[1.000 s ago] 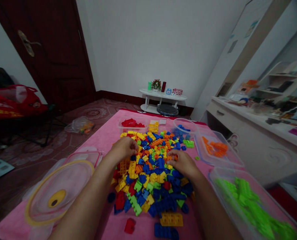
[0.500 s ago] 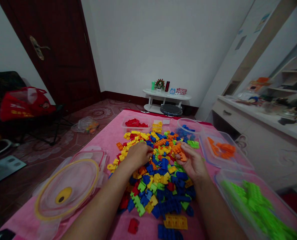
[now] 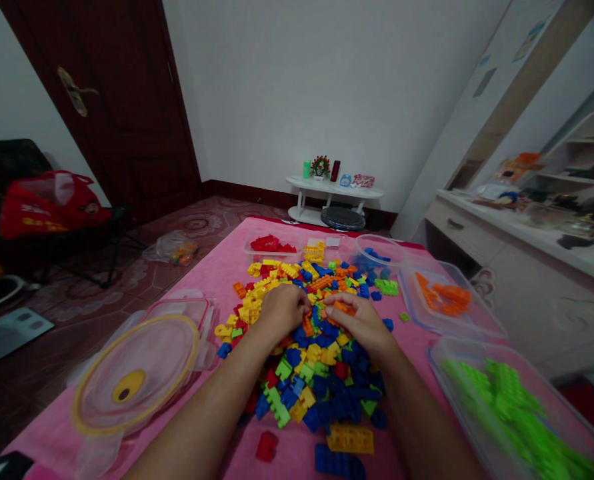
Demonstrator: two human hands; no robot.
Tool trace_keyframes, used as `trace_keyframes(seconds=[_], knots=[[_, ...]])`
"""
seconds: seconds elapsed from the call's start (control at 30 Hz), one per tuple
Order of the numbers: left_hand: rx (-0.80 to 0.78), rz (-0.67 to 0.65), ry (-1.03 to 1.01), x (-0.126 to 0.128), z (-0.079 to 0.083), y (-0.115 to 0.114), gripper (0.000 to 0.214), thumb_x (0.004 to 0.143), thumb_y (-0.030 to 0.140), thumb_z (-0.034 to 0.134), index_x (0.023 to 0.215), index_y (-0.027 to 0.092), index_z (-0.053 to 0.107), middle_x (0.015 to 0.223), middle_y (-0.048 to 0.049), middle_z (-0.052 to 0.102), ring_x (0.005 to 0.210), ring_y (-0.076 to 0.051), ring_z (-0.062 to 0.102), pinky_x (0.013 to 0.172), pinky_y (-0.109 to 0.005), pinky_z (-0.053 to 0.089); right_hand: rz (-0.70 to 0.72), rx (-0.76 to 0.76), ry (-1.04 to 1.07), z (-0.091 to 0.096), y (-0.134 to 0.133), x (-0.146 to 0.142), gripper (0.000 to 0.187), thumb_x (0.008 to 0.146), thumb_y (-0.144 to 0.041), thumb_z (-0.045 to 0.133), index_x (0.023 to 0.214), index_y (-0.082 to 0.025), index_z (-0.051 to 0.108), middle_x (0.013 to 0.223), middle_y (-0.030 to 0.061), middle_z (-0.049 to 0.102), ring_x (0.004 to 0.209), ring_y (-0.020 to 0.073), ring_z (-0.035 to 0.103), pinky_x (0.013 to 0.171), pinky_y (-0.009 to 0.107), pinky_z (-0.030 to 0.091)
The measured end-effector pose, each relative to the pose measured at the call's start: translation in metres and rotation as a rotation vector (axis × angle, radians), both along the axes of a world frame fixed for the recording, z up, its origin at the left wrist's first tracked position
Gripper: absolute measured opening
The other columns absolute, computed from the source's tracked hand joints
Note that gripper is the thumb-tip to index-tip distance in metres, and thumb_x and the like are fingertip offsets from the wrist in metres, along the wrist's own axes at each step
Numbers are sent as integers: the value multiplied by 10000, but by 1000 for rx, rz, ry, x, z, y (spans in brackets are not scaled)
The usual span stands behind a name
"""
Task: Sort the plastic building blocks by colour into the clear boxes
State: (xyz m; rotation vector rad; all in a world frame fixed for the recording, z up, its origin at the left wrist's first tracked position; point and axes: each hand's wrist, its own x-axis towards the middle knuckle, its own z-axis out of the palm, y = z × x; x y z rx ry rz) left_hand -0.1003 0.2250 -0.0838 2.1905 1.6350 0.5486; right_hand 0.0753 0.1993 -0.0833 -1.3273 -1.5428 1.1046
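A heap of mixed toy building bricks (image 3: 317, 353) in yellow, blue, red, green and orange lies on the pink cloth (image 3: 217, 260). My left hand (image 3: 283, 312) reaches into the heap's middle with its fingers curled down; whatever is at the fingertips is hidden. Just to its right, my right hand (image 3: 364, 323) is closed around orange building bricks (image 3: 344, 308), partly covered by the fingers. At the near edge of the heap lie a yellow brick (image 3: 351, 439), a red brick (image 3: 267, 447) and a blue brick (image 3: 333, 460).
Clear tubs hold sorted bricks: red (image 3: 271, 245) and blue (image 3: 375, 257) at the back, orange (image 3: 447, 300) and green (image 3: 511, 407) on the right. Stacked clear lids (image 3: 135, 373) lie left. Yellow bricks (image 3: 315, 252) stand at the back. A white cabinet (image 3: 477, 233) flanks the table.
My right hand has moved left and inward over the heap with the orange bricks, its palm turning down. The left hand has shifted slightly right.
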Motion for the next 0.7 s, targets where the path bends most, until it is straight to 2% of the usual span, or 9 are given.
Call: trace_keyframes(seconds=[0.1, 0.2, 0.33, 0.43, 0.53, 0.6, 0.7], knots=[[-45, -48, -227, -3, -5, 7, 160, 744, 263, 565, 803, 184, 690, 735, -14, 688, 663, -142, 608, 589, -221, 424, 5, 135, -188, -3, 1, -1, 251, 667, -297, 639, 882, -173, 673, 843, 32, 682, 750, 165, 602, 706, 281, 466], [-28, -47, -194, -6, -6, 9, 181, 736, 236, 563, 848, 185, 696, 789, -21, 703, 724, -150, 625, 643, -226, 443, -35, 221, -375, -5, 1, -1, 235, 690, -271, 609, 901, -211, 695, 904, 28, 701, 823, 185, 622, 792, 301, 462], [-11, -67, 27, -7, 0, 4, 268, 723, 186, 529, 900, 250, 719, 916, -27, 711, 871, -181, 632, 751, -257, 445, -32, 237, -500, -2, -2, -2, 248, 717, -264, 583, 934, -233, 697, 918, 27, 708, 837, 190, 632, 795, 293, 467], [-40, -94, 96, -4, 6, 1, 284, 740, 230, 514, 933, 277, 718, 935, -31, 710, 895, -194, 630, 752, -267, 449, 61, 279, -609, 3, -6, -8, 287, 707, -236, 582, 968, -260, 699, 983, 20, 697, 896, 188, 623, 808, 280, 451], [-66, -62, 128, -3, 7, 1, 292, 734, 220, 508, 926, 273, 722, 935, -34, 710, 880, -184, 631, 739, -250, 453, 164, 329, -761, 6, -11, -18, 289, 707, -224, 572, 955, -300, 700, 982, 2, 691, 893, 174, 618, 771, 259, 432], [-75, -36, 134, -4, 6, 2, 293, 720, 205, 514, 914, 266, 723, 934, -31, 711, 863, -174, 632, 730, -240, 454, 146, 319, -895, 7, -13, -22, 240, 728, -260, 557, 909, -311, 706, 932, 3, 700, 860, 180, 623, 720, 260, 418], [-80, -36, 131, -8, 5, 3, 306, 699, 168, 505, 890, 255, 727, 920, -30, 714, 837, -170, 636, 714, -237, 454, 36, 248, -1075, 10, -15, -21, 208, 762, -312, 527, 848, -296, 715, 862, 33, 711, 808, 198, 631, 657, 268, 393]])
